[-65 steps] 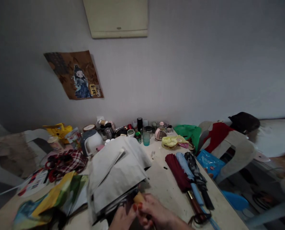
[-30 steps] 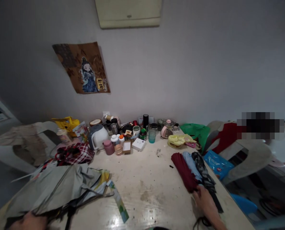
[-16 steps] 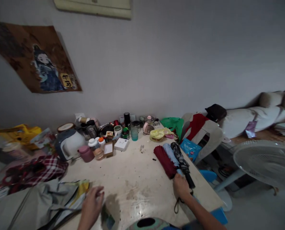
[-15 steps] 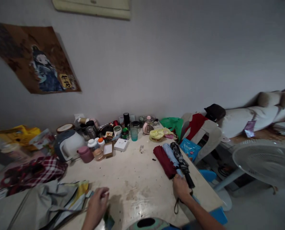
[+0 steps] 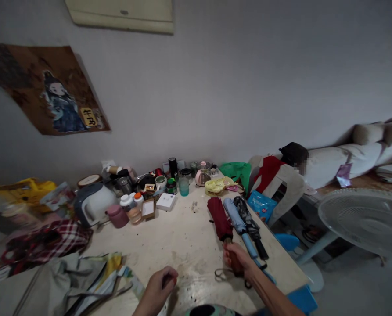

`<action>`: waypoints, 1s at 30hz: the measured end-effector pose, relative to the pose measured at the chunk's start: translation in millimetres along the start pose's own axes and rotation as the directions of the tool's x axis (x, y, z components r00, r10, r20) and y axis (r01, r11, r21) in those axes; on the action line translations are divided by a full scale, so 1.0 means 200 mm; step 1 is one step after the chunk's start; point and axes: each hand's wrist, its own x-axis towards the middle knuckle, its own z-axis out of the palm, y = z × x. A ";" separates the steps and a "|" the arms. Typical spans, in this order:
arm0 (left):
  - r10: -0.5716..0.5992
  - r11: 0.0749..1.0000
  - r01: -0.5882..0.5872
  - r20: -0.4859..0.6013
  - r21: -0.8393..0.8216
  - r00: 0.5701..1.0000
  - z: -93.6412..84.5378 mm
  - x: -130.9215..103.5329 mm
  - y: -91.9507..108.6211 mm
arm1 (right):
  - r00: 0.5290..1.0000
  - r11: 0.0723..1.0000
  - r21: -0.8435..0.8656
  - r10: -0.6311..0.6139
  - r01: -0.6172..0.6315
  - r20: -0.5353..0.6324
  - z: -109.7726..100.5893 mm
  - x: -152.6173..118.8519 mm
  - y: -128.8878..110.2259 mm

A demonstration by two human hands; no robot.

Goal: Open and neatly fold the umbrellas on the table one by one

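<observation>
My right hand (image 5: 237, 259) is closed round the brown handle of a folded dark red umbrella (image 5: 221, 217), its wrist strap hanging out to the left. Just right of it lie a folded light blue umbrella (image 5: 237, 217) and a folded black-and-grey patterned umbrella (image 5: 248, 219), side by side on the table (image 5: 172, 237). Over the table's front part is my left hand (image 5: 161, 285), its fingers curled in. A small orange-red spot shows at its fingertips, too small to name. Left of that hand lies a crumpled grey and yellow fabric (image 5: 67, 281).
Along the wall stand a kettle (image 5: 95, 202), a pink jar (image 5: 117, 216), a white box (image 5: 166, 201), a teal cup (image 5: 184, 186) and a pink teapot (image 5: 203, 174). A yellow bag (image 5: 217, 186) and a blue packet (image 5: 261, 205) lie right. Beyond the table is a fan (image 5: 363, 219).
The dark red umbrella has shifted slightly left, apart from the light blue one, with my right hand now on its handle. My left hand has moved right.
</observation>
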 end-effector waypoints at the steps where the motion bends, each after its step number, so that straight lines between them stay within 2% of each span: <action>1: -0.006 0.999 0.006 0.003 -0.039 1.000 0.00 0.00 0.02 | 1.000 0.998 -0.057 -0.009 0.009 0.002 0.04 -0.03 -0.01; 3: -0.009 0.990 0.006 -0.023 -0.144 1.000 0.01 0.01 0.10 | 0.997 0.969 -0.237 -0.067 0.072 0.027 0.12 -0.10 -0.05; 4: -0.002 0.978 -0.008 -0.048 -0.207 0.999 0.01 0.02 0.15 | 0.989 0.901 -0.407 -0.134 0.147 0.062 0.17 -0.14 -0.08; 6: 0.032 0.943 -0.070 -0.122 -0.324 0.992 0.01 0.06 0.27 | 0.956 0.684 -0.671 -0.249 0.286 0.155 0.26 -0.21 -0.13; 8: 0.110 0.915 -0.165 -0.165 -0.368 0.980 0.00 0.09 0.39 | 0.917 0.437 -0.822 -0.319 0.366 0.238 0.34 -0.26 -0.17; 10: 0.152 0.935 -0.212 -0.220 -0.285 0.964 0.00 0.12 0.48 | 0.896 0.217 -0.903 -0.340 0.370 0.285 0.40 -0.29 -0.17; 12: 0.144 0.975 -0.183 -0.265 -0.129 0.953 0.01 0.13 0.53 | 0.891 0.020 -0.944 -0.337 0.331 0.305 0.42 -0.31 -0.15; 14: 0.131 0.990 -0.142 -0.255 -0.026 0.958 0.02 0.12 0.55 | 0.869 -0.159 -0.947 -0.377 0.279 0.319 0.42 -0.31 -0.13; 17: 0.086 0.992 -0.102 -0.193 -0.077 0.978 0.04 0.09 0.57 | 0.775 -0.352 -0.909 -0.502 0.223 0.385 0.40 -0.31 -0.11; 19: 0.017 0.987 -0.049 -0.207 -0.152 0.978 0.04 0.06 0.60 | 0.717 -0.405 -0.889 -0.552 0.216 0.426 0.38 -0.30 -0.10; 20: -0.010 0.981 -0.032 -0.212 -0.194 0.977 0.04 0.04 0.62 | 0.706 -0.400 -0.892 -0.569 0.209 0.421 0.38 -0.29 -0.10; 21: -0.018 0.971 -0.033 -0.210 -0.236 0.977 0.04 0.03 0.64 | 0.713 -0.378 -0.906 -0.580 0.191 0.393 0.37 -0.27 -0.10; 22: -0.005 0.958 -0.052 -0.200 -0.281 0.980 0.04 0.01 0.67 | 0.740 -0.347 -0.924 -0.577 0.162 0.346 0.36 -0.26 -0.09; 24: 0.037 0.913 -0.104 -0.173 -0.394 0.984 0.04 -0.02 0.74 | 0.813 -0.302 -0.950 -0.531 0.083 0.240 0.36 -0.23 -0.09; 26: 0.062 0.821 -0.143 -0.163 -0.553 0.985 0.04 -0.03 0.84 | 0.857 -0.314 -0.948 -0.476 0.042 0.196 0.35 -0.21 -0.08; 28: 0.110 0.671 -0.179 -0.141 -0.720 0.984 0.03 -0.03 0.95 | 0.858 -0.337 -0.937 -0.453 0.087 0.243 0.35 -0.19 -0.07; 30: 0.244 0.554 -0.222 -0.099 -0.803 0.965 -0.01 -0.04 1.05 | 0.856 -0.285 -0.947 -0.443 0.148 0.267 0.36 -0.18 -0.05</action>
